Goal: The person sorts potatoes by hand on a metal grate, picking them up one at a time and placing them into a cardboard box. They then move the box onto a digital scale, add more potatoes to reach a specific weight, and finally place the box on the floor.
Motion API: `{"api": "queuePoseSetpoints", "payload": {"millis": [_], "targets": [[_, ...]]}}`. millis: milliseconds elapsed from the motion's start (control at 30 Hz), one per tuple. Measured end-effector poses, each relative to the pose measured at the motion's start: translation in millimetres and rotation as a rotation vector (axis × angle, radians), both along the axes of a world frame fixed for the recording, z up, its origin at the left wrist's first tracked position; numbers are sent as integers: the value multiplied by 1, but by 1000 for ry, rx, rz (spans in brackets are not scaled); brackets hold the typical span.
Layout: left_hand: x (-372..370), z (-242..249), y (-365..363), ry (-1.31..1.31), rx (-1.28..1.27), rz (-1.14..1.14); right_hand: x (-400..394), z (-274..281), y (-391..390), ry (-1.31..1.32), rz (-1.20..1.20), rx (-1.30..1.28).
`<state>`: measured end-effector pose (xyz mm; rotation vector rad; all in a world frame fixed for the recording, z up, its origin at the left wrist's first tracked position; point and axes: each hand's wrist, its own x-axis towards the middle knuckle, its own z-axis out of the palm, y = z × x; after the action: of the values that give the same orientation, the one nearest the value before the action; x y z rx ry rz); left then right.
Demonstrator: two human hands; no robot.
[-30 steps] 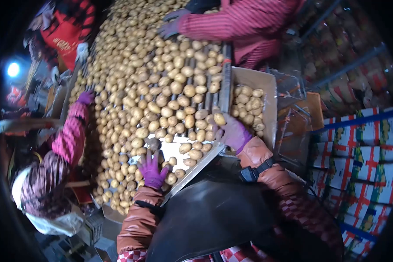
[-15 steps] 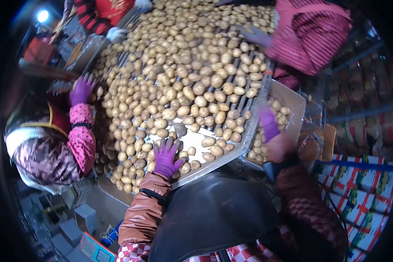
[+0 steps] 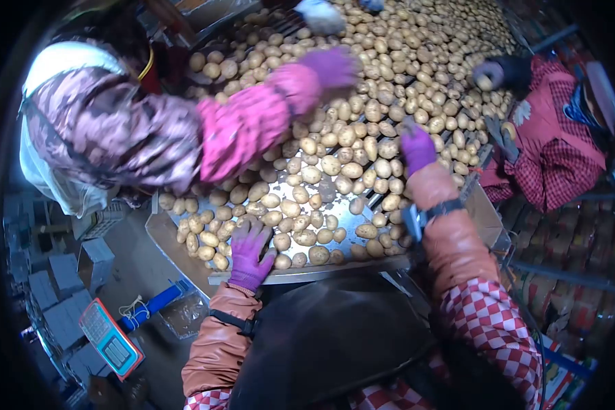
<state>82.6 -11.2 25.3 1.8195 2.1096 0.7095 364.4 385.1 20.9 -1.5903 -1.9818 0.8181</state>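
My left hand point(image 3: 249, 254), in a purple glove with dark fingertips, lies at the front edge of the sorting table point(image 3: 335, 270). Its fingers are spread and rest against several potatoes point(image 3: 282, 241). My right hand point(image 3: 417, 147), gloved alike, reaches over potatoes on the dark rollers point(image 3: 374, 198) at the right of the table. Its fingers point away from me, slightly apart and partly smeared; no potato shows in them. Between my hands, loose potatoes point(image 3: 318, 255) lie on a shiny metal plate point(image 3: 348, 220).
At left a co-worker's pink sleeve point(image 3: 253, 126) and purple-gloved hand point(image 3: 331, 67) stretch across the potatoes. Another co-worker at right holds a potato point(image 3: 484, 83). A cardboard box point(image 3: 482, 212) stands beside the right edge. A scale point(image 3: 111, 338) is at lower left.
My right hand has moved from above the box at right to the potatoes on the rollers. The left co-worker's arm now reaches across the table. The view has turned.
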Motion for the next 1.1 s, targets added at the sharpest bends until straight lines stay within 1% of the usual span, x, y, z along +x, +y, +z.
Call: {"api": "queuePoseSetpoints", "payload": {"millis": [33, 67, 133, 267, 300, 367, 400, 433, 467, 500, 533, 567, 600, 633, 667, 733, 767, 800, 867, 900, 967, 1000, 1033, 1100], "targets": [[-3, -3, -4, 5, 11, 38, 5, 1, 31, -216, 41, -35], [-7, -8, -8, 20, -33, 48, 7, -2, 52, -431, 82, -73], [-15, -12, -17, -5, -108, 51, 3, -12, 64, -410, 107, -126], [-32, -24, -19, 14, -94, 67, 0, -23, 76, -373, 132, -213], [-35, -23, -13, 17, -89, 72, -1, -9, 69, -403, 139, -215], [-42, -19, -3, 18, -93, 51, 8, -17, 63, 200, 63, -374], [-42, -21, 1, -29, -103, 60, 15, -20, 58, 508, 16, -441], [-44, -22, 5, -70, -113, 65, 5, 20, 29, 782, -169, -505], [-47, -24, 10, -108, -124, 63, 30, 8, 26, 1122, -83, -751], [-48, -19, 19, 84, -128, -17, 27, 5, 4, 749, 90, -352], [-49, -18, 25, 84, -146, -49, 17, 2, -22, 350, 237, 33], [-48, -19, 32, 82, -164, -85, 17, -5, -41, 534, 143, -129], [-47, -21, 41, 83, -178, -125, 13, 4, -56, 852, 13, -429], [-46, -26, 40, 108, -162, -117, 9, 14, -72, 1177, -208, -684], [-45, -32, 40, 134, -146, -109, 3, 38, -86, 1633, -466, -1087], [-43, -37, 38, 207, -95, -99, 4, 14, -114, 1221, 2, -562], [-43, -38, 38, 213, -99, -77, 14, 10, -112, 1704, -274, -1129], [-45, -39, 40, 215, -86, -71, 17, 14, -122, 1806, -217, -1118], [-47, -42, 43, 205, -65, -53, 17, 22, -142, 1707, -287, -962], [-44, -38, 46, 203, -59, -50, 18, 21, -148, 1697, -322, -941], [-43, -47, 43, 244, -20, -49, 23, 19, -160, 1675, -391, -898], [-40, -48, 44, 256, -25, -39, 30, 28, -162, 1903, -565, -1117], [-38, -49, 45, 269, -42, -22, 40, 16, -166, 2055, -490, -1173], [-29, -49, 48, 295, -88, 9, 51, 15, -175, 2055, -493, -1113]]}}
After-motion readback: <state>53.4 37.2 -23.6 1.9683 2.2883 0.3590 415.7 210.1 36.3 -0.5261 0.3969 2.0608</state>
